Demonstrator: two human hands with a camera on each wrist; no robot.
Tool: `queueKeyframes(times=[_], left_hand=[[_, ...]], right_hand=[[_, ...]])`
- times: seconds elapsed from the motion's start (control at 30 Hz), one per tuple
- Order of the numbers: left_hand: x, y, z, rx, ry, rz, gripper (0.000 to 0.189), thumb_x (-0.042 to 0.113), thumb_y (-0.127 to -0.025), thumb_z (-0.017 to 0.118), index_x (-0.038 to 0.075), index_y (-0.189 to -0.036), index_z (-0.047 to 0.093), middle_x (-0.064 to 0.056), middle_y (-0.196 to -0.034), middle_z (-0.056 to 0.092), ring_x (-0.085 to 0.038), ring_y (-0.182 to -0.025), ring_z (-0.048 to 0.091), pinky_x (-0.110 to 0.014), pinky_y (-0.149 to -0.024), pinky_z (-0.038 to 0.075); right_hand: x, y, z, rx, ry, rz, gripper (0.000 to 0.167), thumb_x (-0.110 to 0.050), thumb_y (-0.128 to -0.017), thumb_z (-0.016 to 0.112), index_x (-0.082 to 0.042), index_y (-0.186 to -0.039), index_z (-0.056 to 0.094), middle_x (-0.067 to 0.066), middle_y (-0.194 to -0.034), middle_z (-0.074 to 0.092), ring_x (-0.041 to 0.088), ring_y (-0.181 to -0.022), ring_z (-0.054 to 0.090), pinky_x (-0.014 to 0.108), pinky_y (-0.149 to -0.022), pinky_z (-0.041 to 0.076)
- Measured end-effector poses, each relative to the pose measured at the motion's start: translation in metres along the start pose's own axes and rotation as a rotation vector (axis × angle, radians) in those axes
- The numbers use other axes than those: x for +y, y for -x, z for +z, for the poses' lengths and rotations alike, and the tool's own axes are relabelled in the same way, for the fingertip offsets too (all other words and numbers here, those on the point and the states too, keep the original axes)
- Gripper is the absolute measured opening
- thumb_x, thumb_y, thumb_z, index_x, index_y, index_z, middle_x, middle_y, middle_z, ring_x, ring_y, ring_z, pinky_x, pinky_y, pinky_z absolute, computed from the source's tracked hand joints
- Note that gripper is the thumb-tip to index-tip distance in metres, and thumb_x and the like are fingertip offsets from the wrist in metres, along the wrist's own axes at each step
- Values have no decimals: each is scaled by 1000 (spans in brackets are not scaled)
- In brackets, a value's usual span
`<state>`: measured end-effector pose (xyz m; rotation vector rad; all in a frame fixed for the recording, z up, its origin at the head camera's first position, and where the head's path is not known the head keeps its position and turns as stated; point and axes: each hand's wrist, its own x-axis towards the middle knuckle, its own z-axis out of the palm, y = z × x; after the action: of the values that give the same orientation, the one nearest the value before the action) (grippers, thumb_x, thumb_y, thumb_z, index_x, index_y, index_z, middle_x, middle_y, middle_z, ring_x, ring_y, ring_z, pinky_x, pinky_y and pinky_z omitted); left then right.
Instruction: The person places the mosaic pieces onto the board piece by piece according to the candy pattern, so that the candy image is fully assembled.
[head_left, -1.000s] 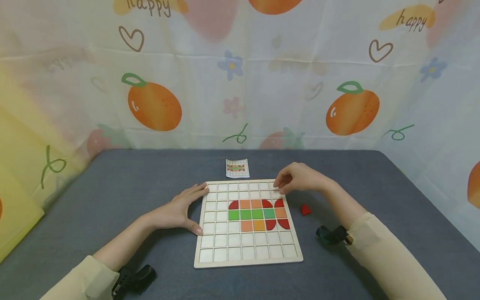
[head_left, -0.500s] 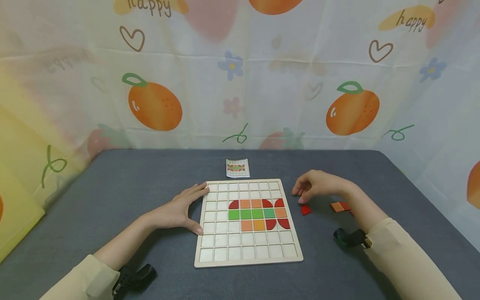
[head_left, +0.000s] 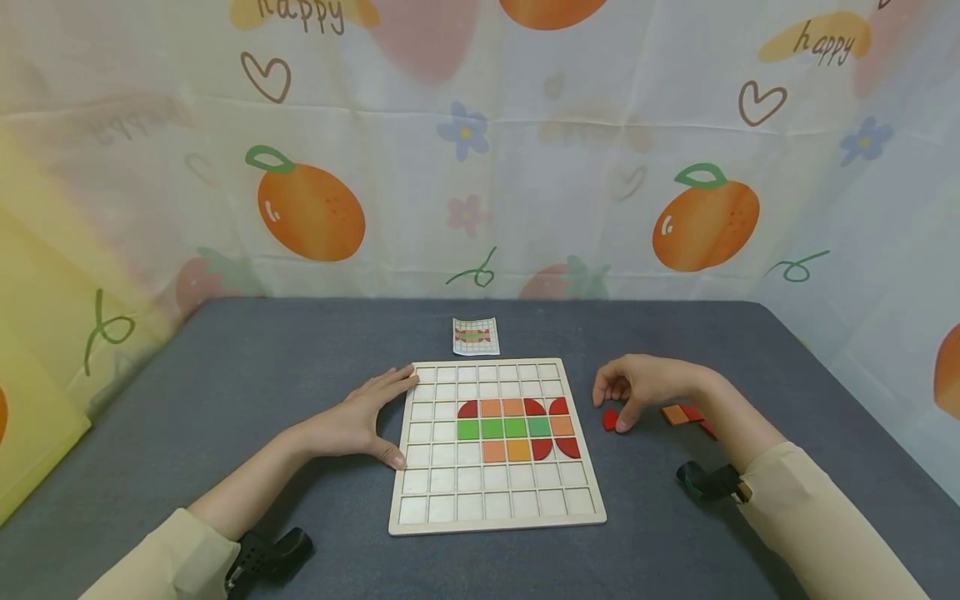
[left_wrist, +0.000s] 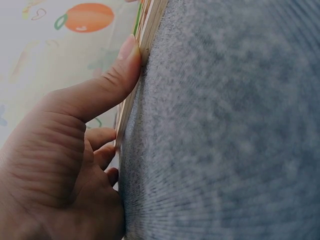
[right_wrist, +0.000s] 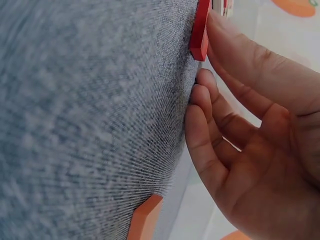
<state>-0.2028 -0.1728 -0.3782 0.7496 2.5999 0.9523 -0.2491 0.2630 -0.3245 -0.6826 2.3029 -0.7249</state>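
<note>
A pale wooden grid board (head_left: 457, 504) lies on the table, with red, orange and green tiles (head_left: 491, 428) set in some of its cells. My left hand (head_left: 345, 429) rests at the board's left edge, fingers at the upper corner and thumb lower down; the left wrist view shows the thumb (left_wrist: 112, 85) against the edge. Right of the board, my right hand (head_left: 652, 387) is over a small red tile (head_left: 610, 419) lying on the table. The thumb (right_wrist: 250, 55) is at the tile in the right wrist view, with the other fingers bent beside it; no grip shows.
Near my right forearm lie an orange tile (head_left: 674, 415) and red tiles (head_left: 692, 412). A small printed pattern card (head_left: 475, 348) sits behind the board. The dark grey table (head_left: 337, 333) ends at a patterned cloth backdrop (head_left: 555, 167).
My right hand has moved from the board's upper right corner rightward and down to the loose red tile. More loose tiles came into view beside my forearm. The left hand has stayed in place.
</note>
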Motion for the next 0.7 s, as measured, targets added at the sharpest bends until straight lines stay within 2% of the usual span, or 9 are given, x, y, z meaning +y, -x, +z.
queueKeyframes(times=[0.23, 0.47, 0.7], left_hand=[[2, 1, -1, -2, -6, 9, 116, 43, -67, 89, 6, -157, 25, -16, -167, 12, -48, -153, 3, -77, -111, 6], [2, 1, -1, -1, -1, 8, 117, 43, -67, 89, 5, -157, 25, -16, -168, 12, -47, -153, 3, -77, -112, 6], [2, 1, -1, 2, -5, 9, 117, 42, -66, 90, 6, -156, 26, -16, -168, 13, -48, -153, 4, -77, -111, 6]], right_hand=[[-1, -1, 2, -12, 16, -20, 28, -7, -74, 84, -3, -96, 66, 9, -90, 57, 16, -79, 43, 26, -69, 40], [-1, -4, 4, 37, 90, 4, 24, -9, -74, 85, -8, -87, 65, 3, -85, 57, 15, -77, 47, 26, -69, 42], [-3, -6, 4, 82, 97, 7, 25, -7, -73, 84, -7, -83, 61, 2, -75, 55, 16, -69, 47, 28, -64, 42]])
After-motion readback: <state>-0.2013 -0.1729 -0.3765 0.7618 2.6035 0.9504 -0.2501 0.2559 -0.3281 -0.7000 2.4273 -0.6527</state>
